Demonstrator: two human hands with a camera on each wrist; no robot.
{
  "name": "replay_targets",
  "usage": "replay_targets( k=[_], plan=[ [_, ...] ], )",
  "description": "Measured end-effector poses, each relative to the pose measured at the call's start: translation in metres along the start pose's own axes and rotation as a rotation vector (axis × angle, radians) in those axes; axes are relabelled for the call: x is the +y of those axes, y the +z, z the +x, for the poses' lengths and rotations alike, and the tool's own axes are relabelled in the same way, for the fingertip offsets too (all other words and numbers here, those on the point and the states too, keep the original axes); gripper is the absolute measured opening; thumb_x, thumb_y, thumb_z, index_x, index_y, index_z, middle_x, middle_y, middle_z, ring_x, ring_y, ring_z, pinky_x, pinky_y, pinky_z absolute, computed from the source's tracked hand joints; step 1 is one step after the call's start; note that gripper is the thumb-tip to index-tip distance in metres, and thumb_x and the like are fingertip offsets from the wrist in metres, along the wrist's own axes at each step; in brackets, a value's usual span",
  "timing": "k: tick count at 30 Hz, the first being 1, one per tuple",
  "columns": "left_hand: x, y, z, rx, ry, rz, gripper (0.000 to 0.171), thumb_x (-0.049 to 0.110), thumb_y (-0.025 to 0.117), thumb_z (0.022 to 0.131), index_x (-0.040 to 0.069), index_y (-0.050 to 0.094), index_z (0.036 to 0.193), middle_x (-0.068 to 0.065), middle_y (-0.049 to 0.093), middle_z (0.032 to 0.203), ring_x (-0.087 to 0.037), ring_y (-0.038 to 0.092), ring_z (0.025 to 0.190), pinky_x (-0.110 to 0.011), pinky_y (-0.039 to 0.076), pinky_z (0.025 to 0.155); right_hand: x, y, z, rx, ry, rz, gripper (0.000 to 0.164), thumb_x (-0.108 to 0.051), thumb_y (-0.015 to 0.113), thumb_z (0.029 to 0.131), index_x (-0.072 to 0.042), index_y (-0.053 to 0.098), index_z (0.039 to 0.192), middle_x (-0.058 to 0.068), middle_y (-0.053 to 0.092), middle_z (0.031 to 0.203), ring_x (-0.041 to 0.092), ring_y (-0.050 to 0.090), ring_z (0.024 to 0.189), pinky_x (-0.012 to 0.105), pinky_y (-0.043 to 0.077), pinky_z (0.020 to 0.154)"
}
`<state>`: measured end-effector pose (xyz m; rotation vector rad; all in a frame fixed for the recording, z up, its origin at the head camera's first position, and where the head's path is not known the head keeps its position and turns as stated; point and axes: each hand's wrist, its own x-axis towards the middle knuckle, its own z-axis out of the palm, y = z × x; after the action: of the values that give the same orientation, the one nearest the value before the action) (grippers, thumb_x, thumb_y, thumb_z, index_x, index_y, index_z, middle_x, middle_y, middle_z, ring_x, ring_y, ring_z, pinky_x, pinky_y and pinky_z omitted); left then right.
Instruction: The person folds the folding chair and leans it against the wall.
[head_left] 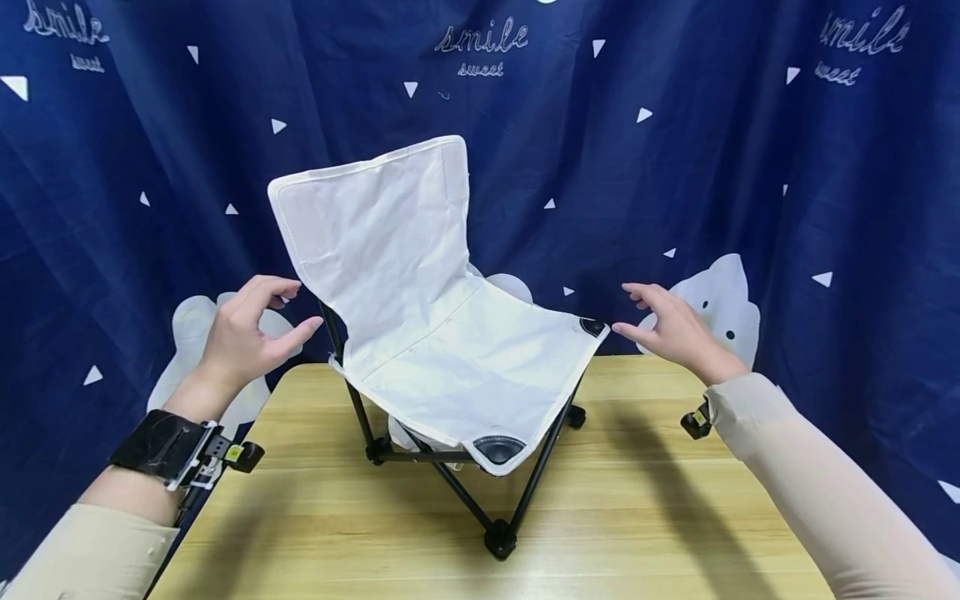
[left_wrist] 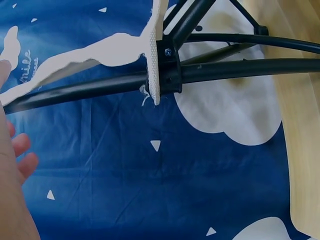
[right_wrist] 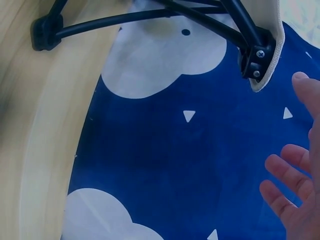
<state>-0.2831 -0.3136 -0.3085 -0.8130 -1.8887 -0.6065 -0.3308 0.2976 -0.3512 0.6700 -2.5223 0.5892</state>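
Observation:
A white folding camp chair [head_left: 420,292] with a dark tube frame stands unfolded on the wooden table, turned partly to the right. Beside its backrest is my left hand [head_left: 251,325], fingers relaxed and thumb apart, with nothing in it. My right hand [head_left: 671,329] hovers by the black-patched seat corner [head_left: 593,326], its thumb tip close to the edge; whether it touches cannot be told from the head view. In the right wrist view a small gap shows between the thumb and the corner bracket [right_wrist: 257,55]. The left wrist view shows a frame joint [left_wrist: 169,65] and part of the left hand.
The wooden table [head_left: 600,517] carries the chair's black feet [head_left: 500,538]. Behind it hangs a dark blue curtain [head_left: 675,167] with white triangles, cartoon shapes and lettering. Each wrist wears a small camera, the left one on a black strap [head_left: 159,443].

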Motion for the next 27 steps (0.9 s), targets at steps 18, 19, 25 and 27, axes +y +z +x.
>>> replay_targets(
  k=[18,19,25,27],
  plan=[
    [0.021,0.01,0.008,0.031,0.096,-0.038,0.07,0.06,0.074,0.098,-0.01,0.073,0.11,-0.025,0.075,0.1,-0.038,0.068,0.086,-0.006,0.044,0.096,0.0,0.005,0.004,0.018,-0.022,0.01,0.069,-0.012,0.093,0.085,0.002,0.062,0.145,0.025,0.071,0.133,0.044,0.071,0.112,0.062,0.06,0.087],
    [0.021,0.01,0.008,0.034,0.1,-0.039,0.07,0.059,0.074,0.098,-0.01,0.073,0.109,-0.025,0.075,0.099,-0.038,0.068,0.086,-0.005,0.043,0.097,0.0,0.005,0.004,0.018,-0.024,0.009,0.069,-0.012,0.093,0.085,0.002,0.062,0.144,0.025,0.071,0.132,0.044,0.071,0.111,0.061,0.06,0.087],
    [0.023,0.013,0.008,0.039,0.118,-0.043,0.067,0.057,0.074,0.099,-0.009,0.073,0.108,-0.025,0.075,0.099,-0.039,0.067,0.087,-0.005,0.043,0.098,-0.001,0.007,0.005,0.005,-0.031,0.009,0.067,-0.012,0.094,0.084,0.003,0.064,0.142,0.026,0.073,0.128,0.043,0.072,0.109,0.061,0.06,0.088],
    [0.024,0.013,0.008,0.035,0.117,-0.043,0.067,0.057,0.074,0.099,-0.009,0.072,0.108,-0.024,0.075,0.099,-0.037,0.067,0.086,-0.007,0.044,0.095,-0.002,0.007,0.005,0.001,-0.034,0.013,0.066,-0.012,0.093,0.084,0.003,0.064,0.142,0.026,0.073,0.127,0.043,0.072,0.108,0.06,0.06,0.089]
  ],
)
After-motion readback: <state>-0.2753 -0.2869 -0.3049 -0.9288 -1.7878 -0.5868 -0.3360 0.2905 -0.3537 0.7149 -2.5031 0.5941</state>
